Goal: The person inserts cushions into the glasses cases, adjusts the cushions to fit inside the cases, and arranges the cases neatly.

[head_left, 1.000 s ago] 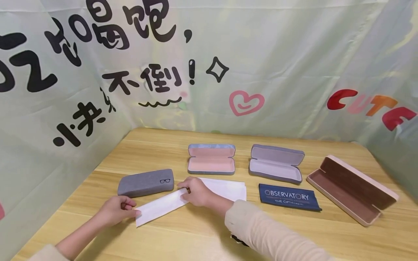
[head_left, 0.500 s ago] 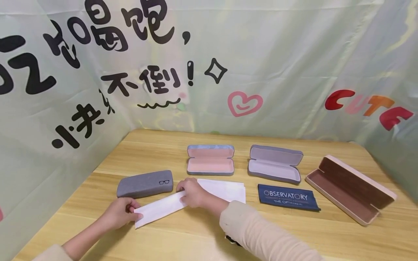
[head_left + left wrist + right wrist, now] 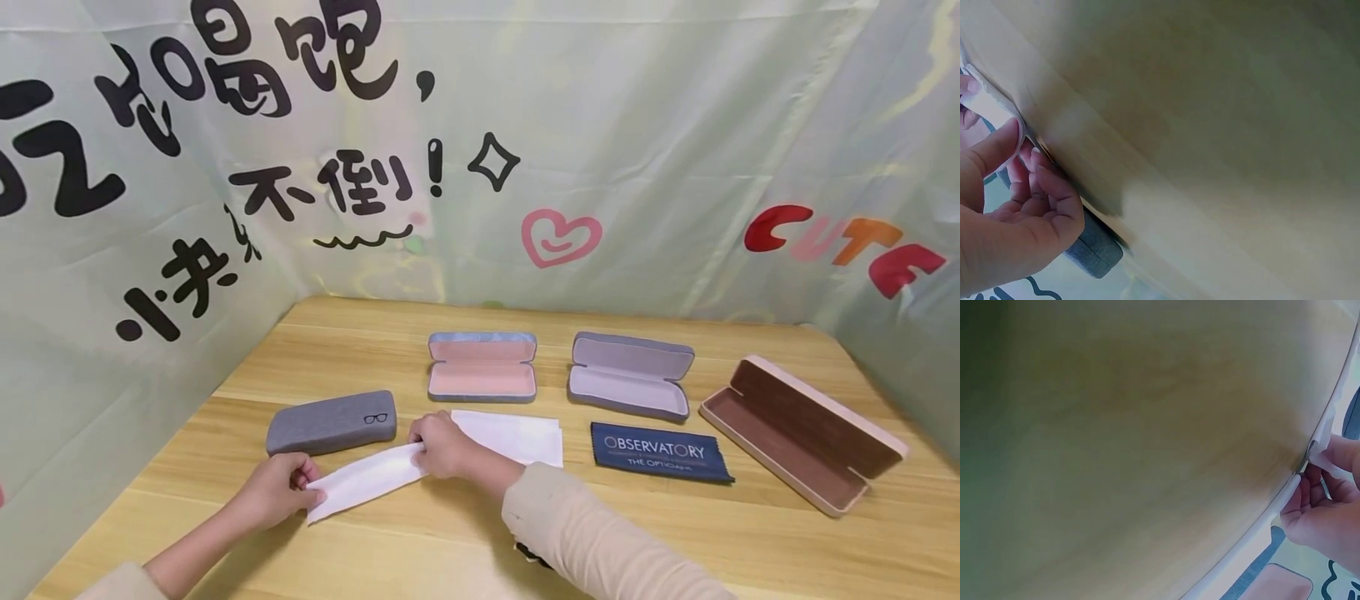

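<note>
A folded strip of white cloth (image 3: 365,482) stretches between the two hands, low over the table and slightly bowed. My left hand (image 3: 275,492) pinches its left end between thumb and fingers; in the left wrist view the thumb presses on the cloth edge. My right hand (image 3: 444,446) pinches the strip's other end, its fingers covering that end in the head view. More flat white cloth (image 3: 513,435) lies just right of this hand, partly under the forearm. Behind the left hand sits a closed grey glasses case (image 3: 332,421) with a small glasses print.
Three open glasses cases stand farther back: a blue one with pink lining (image 3: 482,379), a grey-purple one (image 3: 628,388), and a pink one with brown lining (image 3: 795,450). A navy lens cloth (image 3: 660,452) lies before them. Printed fabric (image 3: 660,167) hangs round the table.
Both hands keep their pinch on the cloth and have hardly moved. The strip now bows up a little between them, where it was straighter before.
</note>
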### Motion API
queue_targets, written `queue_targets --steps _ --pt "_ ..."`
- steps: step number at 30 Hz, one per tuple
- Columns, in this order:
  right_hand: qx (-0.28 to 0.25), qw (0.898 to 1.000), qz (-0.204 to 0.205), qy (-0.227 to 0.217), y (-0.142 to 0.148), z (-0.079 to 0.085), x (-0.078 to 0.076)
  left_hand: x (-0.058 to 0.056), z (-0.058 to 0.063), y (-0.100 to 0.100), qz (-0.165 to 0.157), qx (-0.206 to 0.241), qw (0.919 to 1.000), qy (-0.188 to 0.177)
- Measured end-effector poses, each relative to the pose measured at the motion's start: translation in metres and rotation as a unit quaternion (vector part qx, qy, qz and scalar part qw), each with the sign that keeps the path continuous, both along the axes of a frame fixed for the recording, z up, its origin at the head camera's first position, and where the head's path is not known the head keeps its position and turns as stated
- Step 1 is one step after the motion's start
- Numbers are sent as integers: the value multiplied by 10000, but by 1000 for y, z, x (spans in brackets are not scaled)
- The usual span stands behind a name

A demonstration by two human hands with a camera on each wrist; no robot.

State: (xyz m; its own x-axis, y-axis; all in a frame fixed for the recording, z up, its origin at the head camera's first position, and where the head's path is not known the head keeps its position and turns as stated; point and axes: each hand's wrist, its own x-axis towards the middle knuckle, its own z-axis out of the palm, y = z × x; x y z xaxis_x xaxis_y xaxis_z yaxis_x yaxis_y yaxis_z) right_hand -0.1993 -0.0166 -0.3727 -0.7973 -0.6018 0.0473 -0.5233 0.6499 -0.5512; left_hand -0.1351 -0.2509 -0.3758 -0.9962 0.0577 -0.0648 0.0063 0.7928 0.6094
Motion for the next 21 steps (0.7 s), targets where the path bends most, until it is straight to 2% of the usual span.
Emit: queue_targets --steps 3,5,11,18,21 --pt "-101 9999 90 58 2 0 1 0 -1 0 24 92 9999 -48" --pt "-227 9997 96 -59 4 0 1 0 -1 0 -11 145 9999 -67" --pt "-702 9960 38 -543 12 4 -1 2 2 -2 -369 397 9985 -77" --pt "-1114 9912 -8 -708 23 9 1 -1 3 3 -133 940 9954 -112" --pt "-1292 9873 -159 -909 27 11 2 -3 4 5 -137 1115 9936 64"
